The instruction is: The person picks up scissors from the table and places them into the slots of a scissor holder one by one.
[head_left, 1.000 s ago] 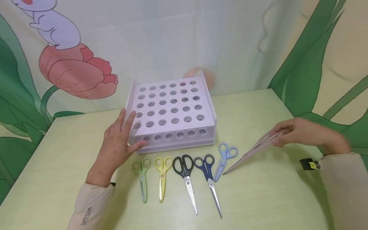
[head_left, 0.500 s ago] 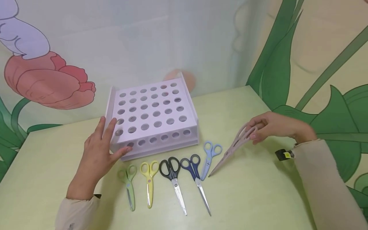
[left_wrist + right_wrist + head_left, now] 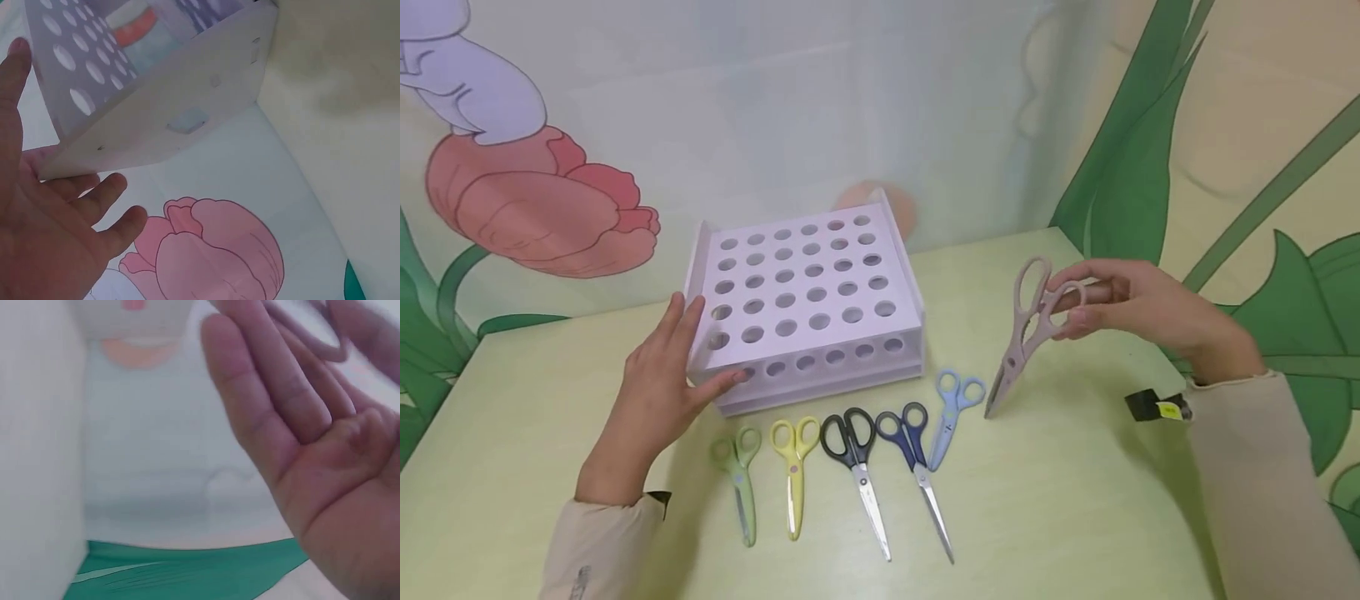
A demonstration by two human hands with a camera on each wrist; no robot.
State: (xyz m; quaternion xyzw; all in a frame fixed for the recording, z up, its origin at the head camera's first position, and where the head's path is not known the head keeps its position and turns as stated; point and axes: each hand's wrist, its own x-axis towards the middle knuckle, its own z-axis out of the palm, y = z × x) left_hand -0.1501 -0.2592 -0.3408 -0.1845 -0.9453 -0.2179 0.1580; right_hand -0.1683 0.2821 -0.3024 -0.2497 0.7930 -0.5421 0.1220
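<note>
Fingers [image 3: 1078, 315] of my right hand [image 3: 1138, 312] pinch the beige scissors [image 3: 1028, 329] by the handles, left hand [image 3: 658, 387] flat against the white rack [image 3: 805, 304]; best keep blades pointing down.

The rack [image 3: 805, 308] looks like matt white plastic, smooth, slightly translucent at its side wall from the left wrist view. The beige scissors [image 3: 1026, 337] in the right hand [image 3: 1138, 312] are matt all over, handles plastic-looking, blades dull too. On the table [image 3: 1075, 500], a smooth pale-green top with a soft sheen, the black scissors [image 3: 857, 467] and navy scissors [image 3: 917, 467] show bright bare metal blades and glossy plastic handles. Green scissors [image 3: 739, 479], yellow scissors [image 3: 793, 471] and light-blue scissors [image 3: 951, 408] look like coloured plastic. Sleeves [image 3: 1262, 492] are soft beige cloth.
</note>
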